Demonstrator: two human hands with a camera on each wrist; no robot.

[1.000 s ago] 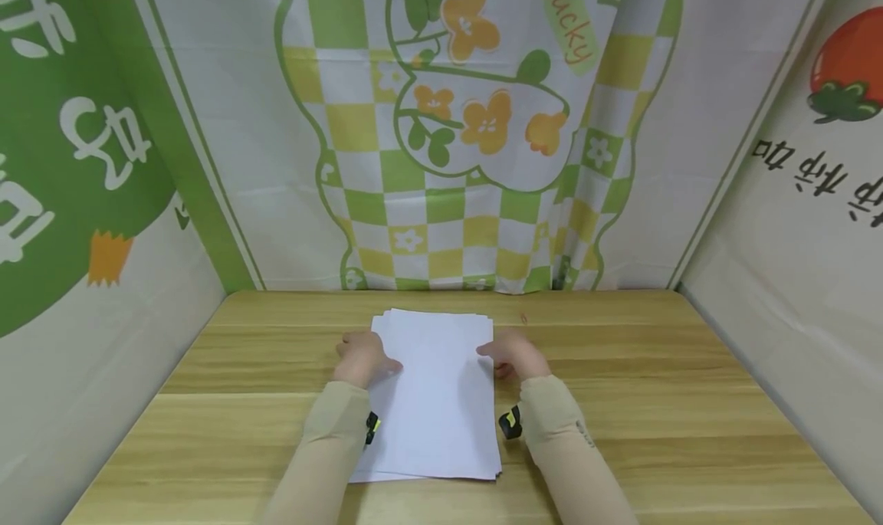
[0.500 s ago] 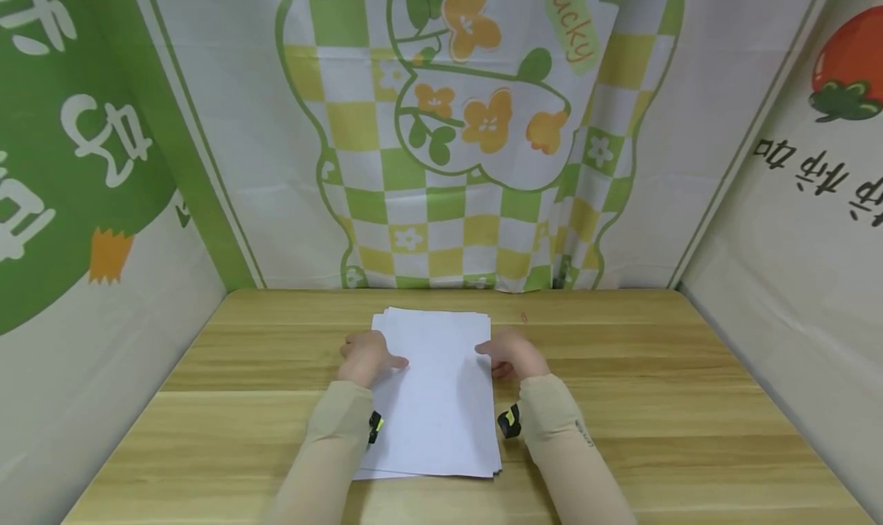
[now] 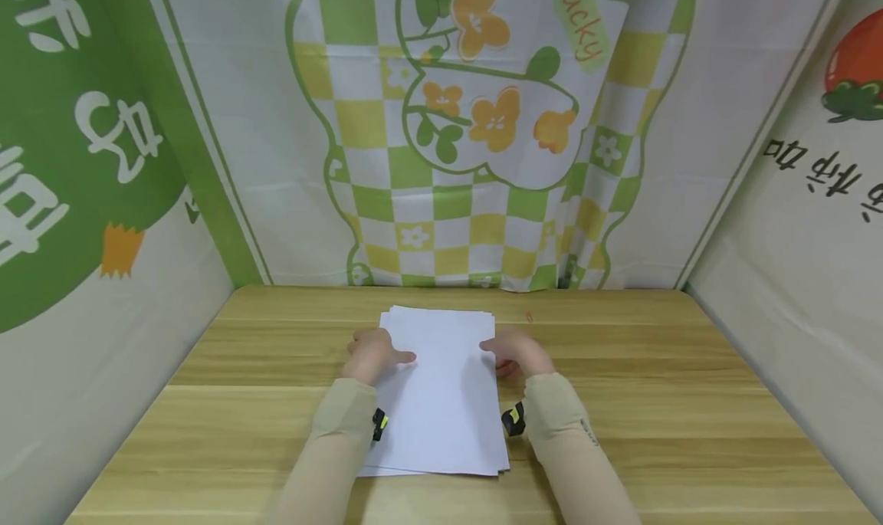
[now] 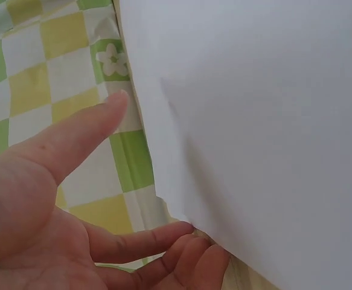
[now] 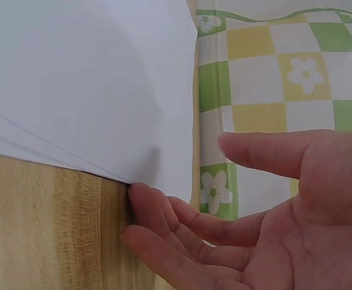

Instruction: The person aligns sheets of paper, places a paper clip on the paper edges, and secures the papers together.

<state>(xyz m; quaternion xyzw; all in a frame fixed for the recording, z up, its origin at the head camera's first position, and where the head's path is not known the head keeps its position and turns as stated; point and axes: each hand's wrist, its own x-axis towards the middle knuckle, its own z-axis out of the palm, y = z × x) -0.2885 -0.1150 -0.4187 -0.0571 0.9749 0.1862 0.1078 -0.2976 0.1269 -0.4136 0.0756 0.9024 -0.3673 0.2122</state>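
A stack of white paper lies upright on the wooden table, its sheets slightly out of line at the corners. My left hand is at the stack's left edge. Its bent fingers touch that edge near a corner, while the thumb sticks out, raised off the sheet. On the opposite side my right hand has its fingertips against the right edge, where several sheet edges fan apart. The right thumb is likewise stretched out and apart from the paper.
The wooden table extends to both sides of the stack. A checked green and yellow curtain hangs behind it, with printed cloth walls left and right. A small reddish mark shows on the tabletop behind the right hand.
My left hand has shifted slightly right, its thumb reaching farther over the paper. The right hand stays at its edge. The head view has turned a little.
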